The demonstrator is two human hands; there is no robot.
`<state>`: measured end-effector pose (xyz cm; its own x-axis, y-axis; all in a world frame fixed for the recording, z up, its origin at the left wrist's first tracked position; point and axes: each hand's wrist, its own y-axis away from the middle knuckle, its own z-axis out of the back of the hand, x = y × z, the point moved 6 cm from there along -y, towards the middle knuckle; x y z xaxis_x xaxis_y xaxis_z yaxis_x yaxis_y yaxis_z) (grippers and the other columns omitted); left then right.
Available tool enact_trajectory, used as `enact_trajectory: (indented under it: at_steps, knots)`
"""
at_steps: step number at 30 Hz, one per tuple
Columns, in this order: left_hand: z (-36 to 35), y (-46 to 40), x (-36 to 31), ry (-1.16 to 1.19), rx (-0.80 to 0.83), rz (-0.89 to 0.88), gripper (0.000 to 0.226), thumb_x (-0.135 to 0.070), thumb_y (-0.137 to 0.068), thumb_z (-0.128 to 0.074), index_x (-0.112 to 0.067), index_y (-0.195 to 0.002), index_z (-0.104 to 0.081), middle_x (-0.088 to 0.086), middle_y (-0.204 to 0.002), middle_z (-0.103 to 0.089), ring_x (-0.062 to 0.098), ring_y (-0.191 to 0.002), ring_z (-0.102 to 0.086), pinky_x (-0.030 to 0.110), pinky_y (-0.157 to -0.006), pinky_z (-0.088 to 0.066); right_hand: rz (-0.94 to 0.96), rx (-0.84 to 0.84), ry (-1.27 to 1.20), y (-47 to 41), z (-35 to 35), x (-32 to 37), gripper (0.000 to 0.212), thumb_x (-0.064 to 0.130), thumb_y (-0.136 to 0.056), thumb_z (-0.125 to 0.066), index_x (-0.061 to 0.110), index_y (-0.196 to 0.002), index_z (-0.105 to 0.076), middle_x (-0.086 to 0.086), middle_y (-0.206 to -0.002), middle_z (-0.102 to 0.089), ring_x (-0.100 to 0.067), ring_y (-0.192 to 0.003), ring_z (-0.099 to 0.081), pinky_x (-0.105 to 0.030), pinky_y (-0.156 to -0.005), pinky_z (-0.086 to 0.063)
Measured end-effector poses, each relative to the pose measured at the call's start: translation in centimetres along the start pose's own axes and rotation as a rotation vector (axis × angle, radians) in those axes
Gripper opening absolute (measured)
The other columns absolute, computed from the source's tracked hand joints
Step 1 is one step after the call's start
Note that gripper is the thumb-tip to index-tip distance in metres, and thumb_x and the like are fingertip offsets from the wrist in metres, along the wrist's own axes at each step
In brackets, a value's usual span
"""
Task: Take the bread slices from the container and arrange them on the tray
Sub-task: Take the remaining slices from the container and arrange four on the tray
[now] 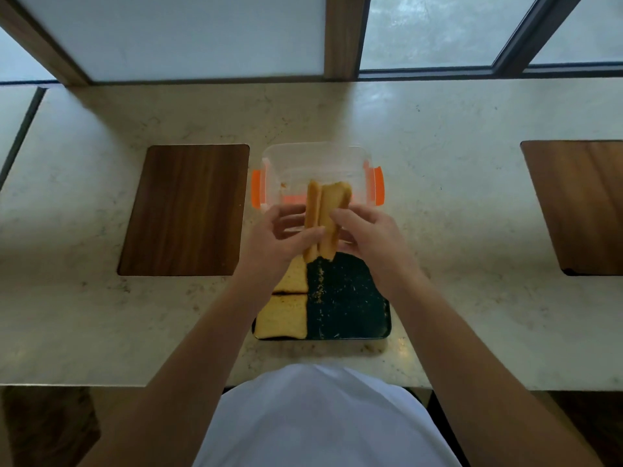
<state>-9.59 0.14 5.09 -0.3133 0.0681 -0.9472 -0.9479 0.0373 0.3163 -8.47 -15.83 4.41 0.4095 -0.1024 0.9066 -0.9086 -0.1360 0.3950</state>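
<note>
A clear plastic container (pixel 313 156) with orange clips stands on the counter just beyond a dark tray (pixel 350 308). Two bread slices (pixel 286 299) lie flat along the tray's left side, one behind the other. Above the gap between container and tray, two more bread slices (pixel 322 210) are held on edge, side by side. My left hand (pixel 283 237) grips them from the left and my right hand (pixel 371 237) from the right. The tray's right half shows crumbs on its dark surface.
A wooden board (pixel 185 210) is set into the pale stone counter (pixel 455 203) at the left, and another wooden board (pixel 580 203) at the right edge. Windows run along the back. My white shirt fills the bottom middle.
</note>
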Motion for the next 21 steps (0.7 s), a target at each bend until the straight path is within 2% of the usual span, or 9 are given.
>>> enact_trajectory:
  at_steps: [3, 6, 9, 11, 13, 15, 18, 21]
  knots:
    - [0.4, 0.7, 3.3, 0.003, -0.044, 0.117, 0.038, -0.025, -0.085, -0.072, -0.021, -0.122, -0.062, 0.002, -0.114, -0.071, 0.018, -0.102, -0.070, 0.037, -0.083, -0.060, -0.118, -0.053, -0.057, 0.9, 1.3, -3.1, 0.020, 0.017, -0.095, -0.059, 0.010, -0.113, -0.065, -0.011, -0.104, -0.075, -0.028, -0.097, -0.075, -0.041, -0.085, -0.062]
    - [0.6, 1.4, 7.1, -0.074, -0.126, 0.258, 0.032, -0.023, -0.087, -0.065, -0.022, -0.119, -0.061, 0.001, -0.112, -0.068, 0.019, -0.103, -0.066, 0.039, -0.086, -0.055, -0.264, -0.109, -0.093, 2.1, 2.9, -7.2, 0.018, 0.011, -0.093, -0.057, 0.005, -0.110, -0.063, -0.011, -0.093, -0.065, -0.027, -0.086, -0.070, -0.044, -0.081, -0.063]
    - [1.0, 2.0, 10.2, -0.096, -0.197, 0.341, 0.023, -0.019, -0.091, -0.062, -0.022, -0.113, -0.060, 0.002, -0.111, -0.066, 0.016, -0.097, -0.064, 0.033, -0.077, -0.053, -0.430, -0.161, -0.326, 3.8, 4.3, -11.4, 0.016, 0.008, -0.094, -0.057, 0.005, -0.109, -0.059, -0.017, -0.110, -0.068, -0.030, -0.098, -0.073, -0.046, -0.077, -0.064]
    - [1.6, 2.5, 12.0, -0.039, -0.227, 0.415, 0.019, -0.016, -0.093, -0.060, -0.023, -0.110, -0.058, 0.005, -0.114, -0.064, 0.021, -0.100, -0.064, 0.043, -0.083, -0.057, -0.535, -0.252, -0.518, 5.0, 5.3, -13.8, 0.021, 0.007, -0.094, -0.060, 0.009, -0.114, -0.056, -0.022, -0.119, -0.066, -0.036, -0.104, -0.072, -0.045, -0.069, -0.064]
    - [2.1, 2.9, 13.5, 0.006, -0.241, 0.482, 0.027, -0.014, -0.093, -0.058, -0.018, -0.119, -0.056, 0.009, -0.117, -0.063, 0.027, -0.105, -0.064, 0.052, -0.091, -0.056, -0.582, -0.349, -0.644, 5.7, 6.3, -15.5, 0.023, 0.005, -0.092, -0.064, 0.009, -0.114, -0.056, -0.024, -0.119, -0.064, -0.038, -0.108, -0.068, -0.048, -0.065, -0.064]
    - [2.6, 3.3, 14.5, 0.046, -0.248, 0.515, 0.033, -0.013, -0.092, -0.058, -0.013, -0.125, -0.053, 0.010, -0.119, -0.062, 0.027, -0.106, -0.064, 0.052, -0.089, -0.057, -0.584, -0.391, -0.729, 5.9, 6.8, -16.5, 0.022, 0.004, -0.093, -0.065, 0.007, -0.113, -0.057, -0.026, -0.119, -0.064, -0.040, -0.110, -0.066, -0.050, -0.064, -0.064]
    - [2.7, 3.6, 15.3, 0.134, -0.260, 0.545, 0.034, -0.009, -0.092, -0.057, -0.009, -0.125, -0.054, 0.011, -0.118, -0.062, 0.026, -0.104, -0.065, 0.041, -0.076, -0.061, -0.570, -0.413, -0.838, 5.4, 6.7, -17.2, 0.021, 0.001, -0.095, -0.062, 0.004, -0.115, -0.055, -0.028, -0.121, -0.064, -0.040, -0.109, -0.066, -0.051, -0.070, -0.063]
    - [2.4, 3.6, 15.6, 0.174, -0.268, 0.559, 0.033, -0.008, -0.093, -0.057, -0.008, -0.126, -0.054, 0.012, -0.118, -0.062, 0.026, -0.103, -0.065, 0.035, -0.067, -0.059, -0.551, -0.445, -0.918, 4.3, 6.2, -17.4, 0.016, -0.003, -0.096, -0.058, 0.003, -0.110, -0.054, -0.029, -0.124, -0.061, -0.039, -0.107, -0.064, -0.051, -0.085, -0.057]
